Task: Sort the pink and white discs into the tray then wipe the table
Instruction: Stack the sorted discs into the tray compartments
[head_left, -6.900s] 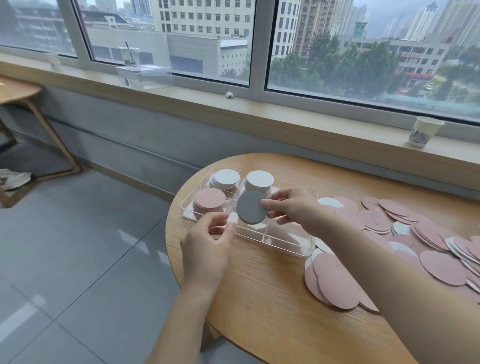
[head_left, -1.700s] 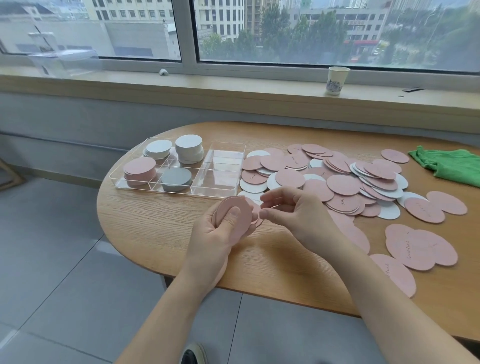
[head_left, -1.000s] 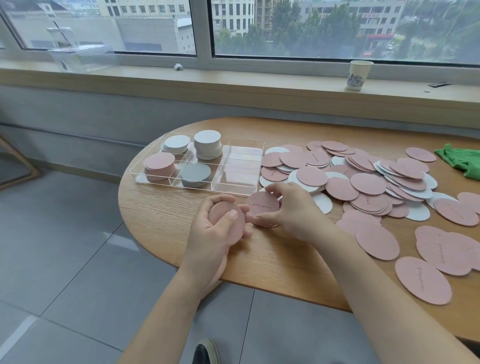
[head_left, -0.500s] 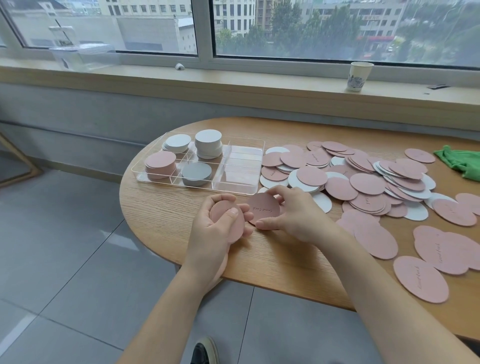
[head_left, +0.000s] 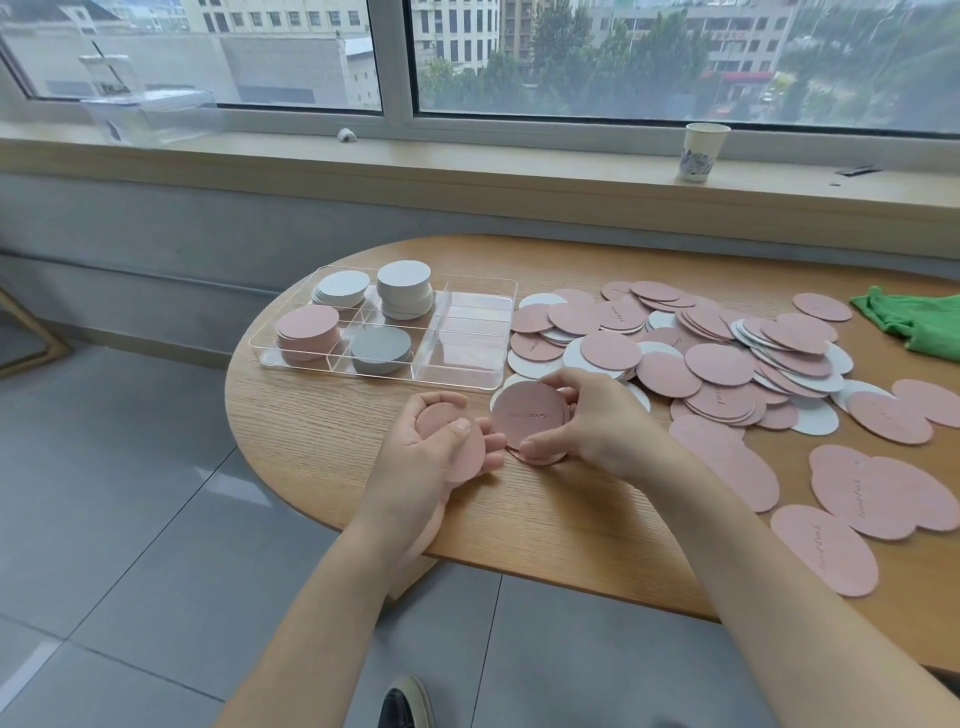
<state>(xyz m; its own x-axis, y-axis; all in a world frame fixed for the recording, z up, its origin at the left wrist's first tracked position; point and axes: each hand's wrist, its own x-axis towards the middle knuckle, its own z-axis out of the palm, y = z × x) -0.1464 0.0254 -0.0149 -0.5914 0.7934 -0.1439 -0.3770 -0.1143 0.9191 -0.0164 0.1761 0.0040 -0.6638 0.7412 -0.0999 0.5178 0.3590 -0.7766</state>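
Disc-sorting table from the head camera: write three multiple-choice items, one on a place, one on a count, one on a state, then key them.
1. Where does the green cloth lie?
A. In the tray
B. At the table's far right
C. On the windowsill

2. How many compartments of the tray hold discs?
A. Two
B. Four
C. Six

3. What is the left hand doing?
A. Holding a stack of pink discs
B. Lying flat on the table
C. Wiping with the cloth

Key:
1 B, the cloth sits on the wood past the loose discs.
2 B, four stacks fill the tray's left compartments; the right section is bare.
3 A, its thumb and fingers curl round the pink stack.
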